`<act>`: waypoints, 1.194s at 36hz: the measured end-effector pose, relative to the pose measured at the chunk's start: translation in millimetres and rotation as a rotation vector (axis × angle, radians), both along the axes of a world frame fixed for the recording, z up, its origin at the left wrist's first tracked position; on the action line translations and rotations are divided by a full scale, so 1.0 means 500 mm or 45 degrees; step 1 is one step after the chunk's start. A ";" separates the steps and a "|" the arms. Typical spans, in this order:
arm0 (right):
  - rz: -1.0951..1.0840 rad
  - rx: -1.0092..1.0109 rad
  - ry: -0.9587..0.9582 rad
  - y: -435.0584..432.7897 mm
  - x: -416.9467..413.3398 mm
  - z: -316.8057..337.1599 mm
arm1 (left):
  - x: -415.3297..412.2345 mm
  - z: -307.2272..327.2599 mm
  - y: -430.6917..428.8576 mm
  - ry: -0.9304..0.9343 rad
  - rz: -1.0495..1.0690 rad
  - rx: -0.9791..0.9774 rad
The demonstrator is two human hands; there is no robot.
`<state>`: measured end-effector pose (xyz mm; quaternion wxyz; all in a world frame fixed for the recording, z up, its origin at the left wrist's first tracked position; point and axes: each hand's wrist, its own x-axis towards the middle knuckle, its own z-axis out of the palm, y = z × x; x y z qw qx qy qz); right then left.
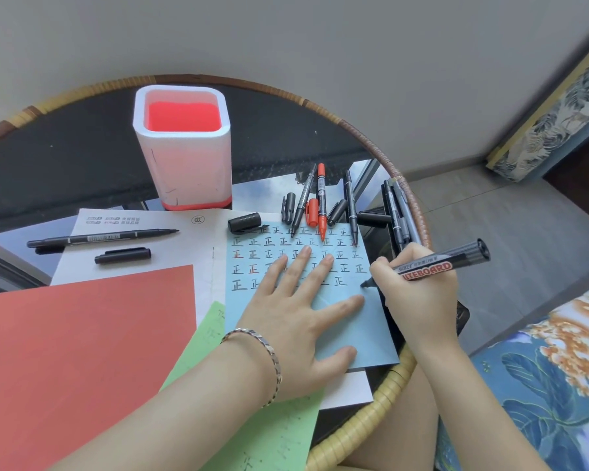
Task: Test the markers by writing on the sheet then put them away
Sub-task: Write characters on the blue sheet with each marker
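L hand [298, 311] hides mid sheet [373, 334].

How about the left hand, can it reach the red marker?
Probably yes. The left hand lies flat on the blue sheet, holding nothing, and the red marker lies just beyond its fingertips with nothing in between.

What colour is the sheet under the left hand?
Light blue sheet, marked with rows of characters; the left hand lies flat on it. Head view.
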<state>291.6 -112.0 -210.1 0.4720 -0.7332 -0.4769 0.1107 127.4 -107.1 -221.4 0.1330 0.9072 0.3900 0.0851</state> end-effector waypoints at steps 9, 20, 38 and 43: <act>-0.054 -0.033 -0.080 -0.015 0.010 0.006 | -0.001 0.002 -0.001 0.051 -0.018 -0.040; -0.050 0.092 0.185 -0.034 0.032 0.043 | -0.001 0.011 0.011 -0.063 0.092 -0.074; 0.818 -0.103 -0.721 0.207 -0.076 0.123 | -0.008 0.010 0.017 0.014 0.196 -0.095; 0.829 -0.320 -0.933 0.277 -0.103 0.070 | -0.008 0.003 0.018 -0.027 0.187 -0.061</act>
